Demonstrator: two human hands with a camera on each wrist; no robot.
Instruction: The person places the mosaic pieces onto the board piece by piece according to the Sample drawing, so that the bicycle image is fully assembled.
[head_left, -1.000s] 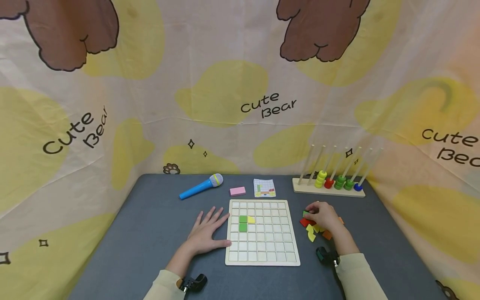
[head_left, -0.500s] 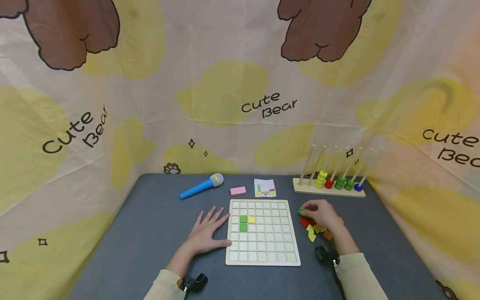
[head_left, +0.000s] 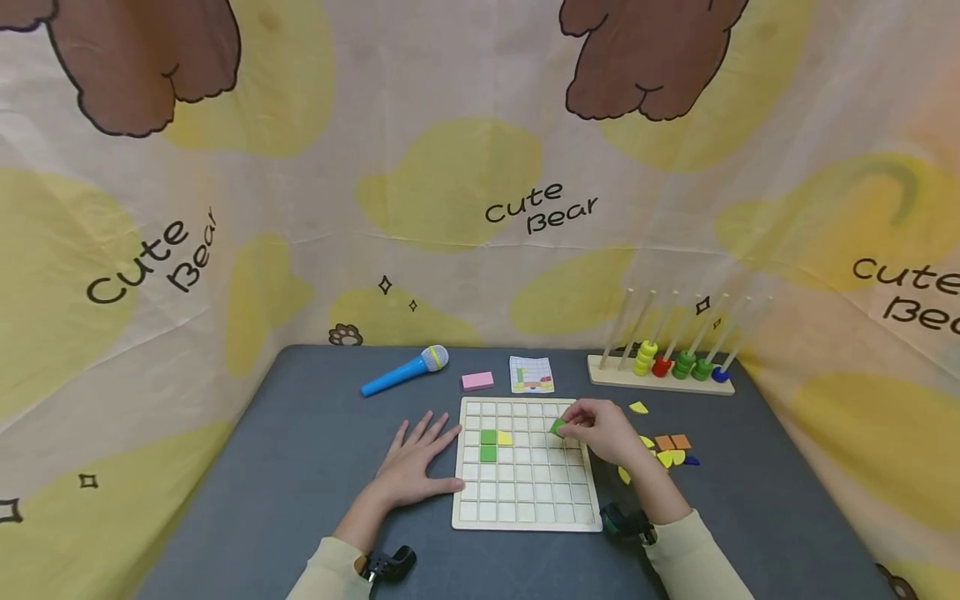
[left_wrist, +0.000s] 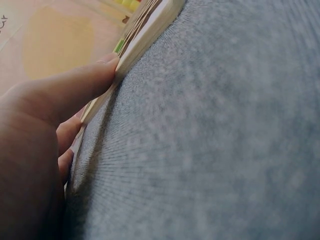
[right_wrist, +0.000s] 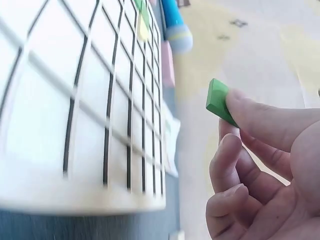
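A white grid board (head_left: 517, 492) lies on the dark table, with two green square tiles (head_left: 488, 445) and a yellow quarter-round tile (head_left: 505, 438) in its cells. My left hand (head_left: 411, 472) rests flat with spread fingers, thumb and fingertips touching the board's left edge; the left wrist view shows the thumb (left_wrist: 85, 82) against that edge. Between thumb and fingers, my right hand (head_left: 606, 432) pinches a green square tile (right_wrist: 220, 101) above the board's upper right part. In the right wrist view the tile is held clear of the board's surface.
Right of the board lie loose yellow tiles (head_left: 665, 458), orange tiles (head_left: 672, 442) and a blue tile (head_left: 692, 460), partly behind the right arm. Along the back are a blue toy microphone (head_left: 405, 372), a pink block (head_left: 477, 381), a pattern card (head_left: 532, 375) and a bead rack (head_left: 660, 381).
My right hand has lifted the green tile from the loose pile and carried it left over the board. The left hand has stayed in place at the board's edge.
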